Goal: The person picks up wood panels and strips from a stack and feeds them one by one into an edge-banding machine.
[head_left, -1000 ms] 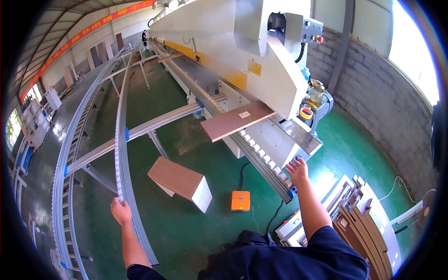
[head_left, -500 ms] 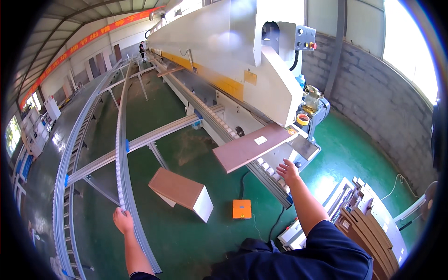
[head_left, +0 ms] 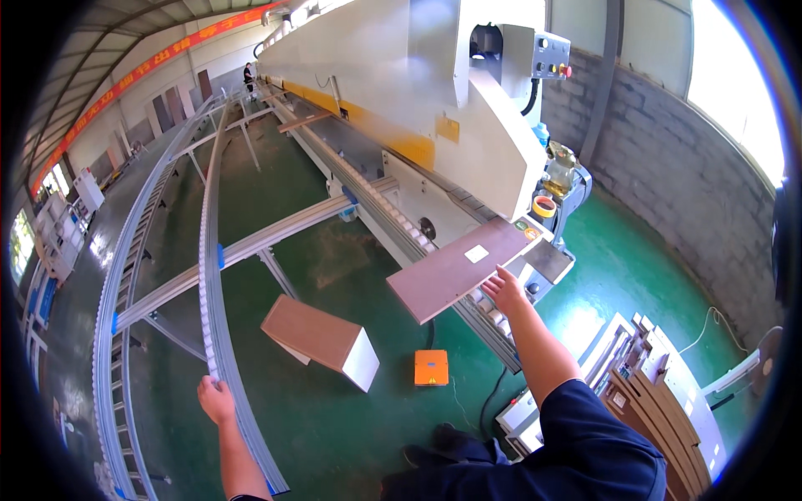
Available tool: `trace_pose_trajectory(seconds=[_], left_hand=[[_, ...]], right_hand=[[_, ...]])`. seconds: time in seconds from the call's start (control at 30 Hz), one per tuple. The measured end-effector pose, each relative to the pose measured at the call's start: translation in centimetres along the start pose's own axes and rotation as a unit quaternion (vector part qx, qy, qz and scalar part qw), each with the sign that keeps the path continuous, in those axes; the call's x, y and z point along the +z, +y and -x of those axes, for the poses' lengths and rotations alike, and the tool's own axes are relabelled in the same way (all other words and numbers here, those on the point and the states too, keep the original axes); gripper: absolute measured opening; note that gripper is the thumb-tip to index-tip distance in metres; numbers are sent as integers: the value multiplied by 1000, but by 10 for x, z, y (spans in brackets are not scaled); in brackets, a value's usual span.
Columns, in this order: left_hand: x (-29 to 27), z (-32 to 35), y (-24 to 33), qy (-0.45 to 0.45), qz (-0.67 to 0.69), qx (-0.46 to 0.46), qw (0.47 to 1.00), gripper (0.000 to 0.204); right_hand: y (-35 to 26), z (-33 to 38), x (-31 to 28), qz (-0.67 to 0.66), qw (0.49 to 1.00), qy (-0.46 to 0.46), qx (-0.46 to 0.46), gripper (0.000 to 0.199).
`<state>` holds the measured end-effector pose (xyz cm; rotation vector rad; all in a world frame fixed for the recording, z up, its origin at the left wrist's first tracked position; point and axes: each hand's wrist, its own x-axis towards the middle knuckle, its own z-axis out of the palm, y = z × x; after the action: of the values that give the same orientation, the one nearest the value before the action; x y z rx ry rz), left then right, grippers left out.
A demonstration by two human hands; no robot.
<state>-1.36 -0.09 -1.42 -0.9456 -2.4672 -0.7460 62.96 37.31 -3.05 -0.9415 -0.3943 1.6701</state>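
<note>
My right hand is stretched out at the near edge of a brown panel, fingers apart and not wrapped round it; the fingertips appear to meet the edge. The flat panel bears a small white label and lies across the roller track at the end of a long white machine. My left hand is over the nearer roller rail on the left, its fingers loosely bent with nothing visible in them. Whether it rests on the rail is unclear.
A brown box-like piece with a white end and an orange box are on the green floor. A metal crossbar joins the tracks. Stacked panels stand at lower right. A distant person stands by the machine's far end.
My right hand has moved up and left to the panel's edge. The panel has shifted and turned slightly, its near corner closer to me. My left hand stays by the rail; the view shifted a little.
</note>
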Motion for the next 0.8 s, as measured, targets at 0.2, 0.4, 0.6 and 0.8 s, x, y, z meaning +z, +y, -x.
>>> trace_pose_trajectory(seconds=[0.2,0.4,0.6,0.8], left_hand=[[3,-1,-8,-13,-3,2,1000,13],[3,-1,-4,-25,-15,7,1000,14],[3,3,-5,-35,-7,24,999,15],[-8,10,-3,-67,-32,74,994,24]], right_hand=[[7,-15,3,49,998,30,-9,37],[8,-9,-12,30,997,46,-47,28],[-10,37,-47,2,995,101,6,25],[-32,95,-84,2,996,83,-7,25]])
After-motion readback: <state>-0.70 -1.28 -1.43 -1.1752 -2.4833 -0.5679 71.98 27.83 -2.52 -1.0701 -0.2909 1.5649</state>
